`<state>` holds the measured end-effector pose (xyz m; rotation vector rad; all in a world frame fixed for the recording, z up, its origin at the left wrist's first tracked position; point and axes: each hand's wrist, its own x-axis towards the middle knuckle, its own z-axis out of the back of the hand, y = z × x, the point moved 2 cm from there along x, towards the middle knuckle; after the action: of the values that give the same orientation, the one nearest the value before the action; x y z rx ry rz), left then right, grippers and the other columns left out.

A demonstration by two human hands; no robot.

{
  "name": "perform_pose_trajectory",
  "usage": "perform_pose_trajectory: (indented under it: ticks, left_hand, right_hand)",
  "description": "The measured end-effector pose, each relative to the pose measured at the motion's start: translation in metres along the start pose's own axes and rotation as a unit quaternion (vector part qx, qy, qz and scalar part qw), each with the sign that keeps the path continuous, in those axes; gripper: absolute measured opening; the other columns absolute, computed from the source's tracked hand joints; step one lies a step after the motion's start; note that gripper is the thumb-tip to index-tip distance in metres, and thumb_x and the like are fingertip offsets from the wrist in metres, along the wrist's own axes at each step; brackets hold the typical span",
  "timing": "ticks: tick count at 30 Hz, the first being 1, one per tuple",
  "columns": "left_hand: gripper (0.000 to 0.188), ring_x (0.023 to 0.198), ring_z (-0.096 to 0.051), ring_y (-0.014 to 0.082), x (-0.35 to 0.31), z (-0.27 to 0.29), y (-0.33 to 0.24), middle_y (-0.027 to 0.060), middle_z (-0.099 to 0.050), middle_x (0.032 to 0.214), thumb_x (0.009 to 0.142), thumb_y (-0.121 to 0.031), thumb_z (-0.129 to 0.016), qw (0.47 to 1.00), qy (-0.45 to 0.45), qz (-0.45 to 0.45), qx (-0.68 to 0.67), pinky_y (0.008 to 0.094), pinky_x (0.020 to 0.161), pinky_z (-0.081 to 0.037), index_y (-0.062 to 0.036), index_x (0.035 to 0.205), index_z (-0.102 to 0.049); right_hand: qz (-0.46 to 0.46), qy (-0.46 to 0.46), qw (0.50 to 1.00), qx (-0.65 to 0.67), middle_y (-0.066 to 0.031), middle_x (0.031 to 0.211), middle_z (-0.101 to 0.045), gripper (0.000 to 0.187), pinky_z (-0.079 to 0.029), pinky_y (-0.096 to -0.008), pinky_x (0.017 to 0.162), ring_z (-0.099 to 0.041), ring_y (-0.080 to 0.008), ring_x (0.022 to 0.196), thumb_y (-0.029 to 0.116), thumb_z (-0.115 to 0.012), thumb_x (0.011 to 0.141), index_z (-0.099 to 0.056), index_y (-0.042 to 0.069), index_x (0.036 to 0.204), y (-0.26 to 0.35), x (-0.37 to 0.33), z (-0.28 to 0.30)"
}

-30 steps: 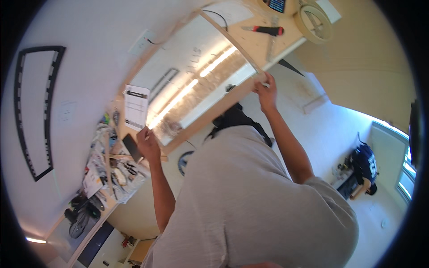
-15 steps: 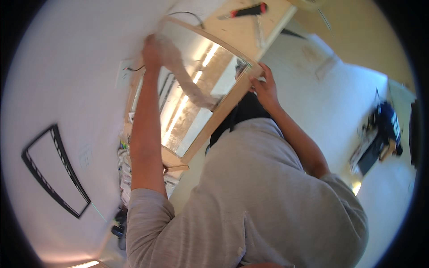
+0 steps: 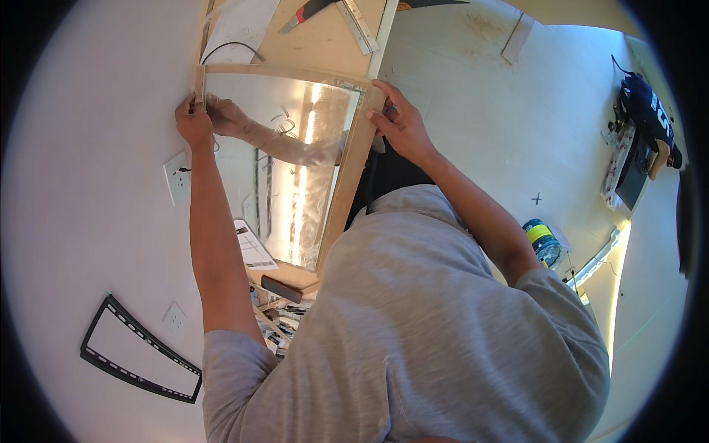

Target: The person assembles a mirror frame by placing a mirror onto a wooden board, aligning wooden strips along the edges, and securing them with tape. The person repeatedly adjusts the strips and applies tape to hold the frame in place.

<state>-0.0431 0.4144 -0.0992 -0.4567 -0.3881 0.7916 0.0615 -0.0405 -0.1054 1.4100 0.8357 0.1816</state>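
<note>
A mirror in a light wooden frame stands tilted in front of me, above the bench and close to the wall. Its glass reflects an arm, a hand and a bright light strip. At the frame's far left corner my left hand is closed, thumb and fingers pinching the wood. My right hand grips the far right corner, its fingers curled around the outer edge. Part of the right fingers is hidden behind the frame.
On the wooden bench beyond lie a utility knife, a metal strip and a black cable. The left wall bears a socket and a black bracket. A large bottle stands right.
The view has turned, with the framed mirror now more upright in it. My left hand, blurred before, shows clearly at the frame corner. The right hand has kept its hold.
</note>
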Motion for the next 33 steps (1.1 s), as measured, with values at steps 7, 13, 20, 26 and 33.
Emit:
perform_pose_trajectory:
  ticks: [7, 13, 20, 26, 33]
  left_hand:
    - [0.027, 0.095, -0.068, 0.0277, 0.003, -0.002, 0.01, 0.0161, -0.07, 0.109, 0.09, -0.013, -0.07, 0.999, 0.01, 0.04, 0.005, 0.0392, 0.087, -0.055, -0.0003, 0.113, -0.074]
    - [0.029, 0.098, -0.069, 0.024, 0.003, -0.007, 0.014, 0.0166, -0.073, 0.111, 0.092, -0.01, -0.069, 0.989, 0.02, 0.108, -0.097, 0.0343, 0.091, -0.053, 0.0047, 0.118, -0.072]
    - [0.03, 0.1, -0.067, 0.0198, 0.002, -0.009, 0.016, 0.0132, -0.073, 0.112, 0.094, -0.007, -0.068, 0.966, 0.02, 0.168, -0.194, 0.032, 0.091, -0.053, 0.005, 0.121, -0.07]
    - [0.029, 0.099, -0.068, 0.0201, 0.002, -0.009, 0.014, 0.0137, -0.073, 0.112, 0.094, -0.007, -0.067, 0.976, 0.018, 0.144, -0.163, 0.0324, 0.09, -0.053, 0.0052, 0.121, -0.07]
    - [0.029, 0.097, -0.068, 0.0209, 0.001, -0.009, 0.004, 0.0144, -0.073, 0.11, 0.094, -0.008, -0.067, 0.984, 0.014, 0.131, -0.116, 0.0327, 0.088, -0.054, 0.0045, 0.12, -0.07]
  right_hand:
    - [0.028, 0.002, 0.999, 0.027, -0.0084, 0.111, -0.056, 0.06, -0.054, -0.0268, 0.071, -0.066, -0.0111, 0.085, 0.008, -0.064, 0.101, -0.037, 0.005, 0.154, -0.007, -0.002, -0.002]
    - [0.032, 0.002, 0.999, 0.005, -0.0071, 0.109, -0.055, 0.059, -0.054, -0.0261, 0.071, -0.066, -0.0105, 0.086, 0.007, -0.064, 0.1, -0.038, 0.005, 0.154, -0.011, 0.0, -0.003]
    - [0.009, -0.01, 1.0, 0.016, -0.0064, 0.107, -0.054, 0.061, -0.056, -0.0264, 0.075, -0.066, -0.0104, 0.086, 0.006, -0.065, 0.099, -0.038, 0.005, 0.154, -0.006, 0.001, -0.006]
    - [0.007, -0.01, 0.999, 0.044, -0.0058, 0.106, -0.054, 0.061, -0.056, -0.0262, 0.076, -0.065, -0.0103, 0.086, 0.006, -0.066, 0.099, -0.039, 0.005, 0.153, -0.005, 0.001, -0.007]
    - [0.033, -0.046, 0.998, -0.016, -0.0051, 0.089, -0.056, 0.06, -0.05, -0.0288, 0.071, -0.057, -0.0117, 0.074, 0.012, -0.072, 0.093, -0.049, 0.007, 0.148, -0.009, 0.003, -0.006]
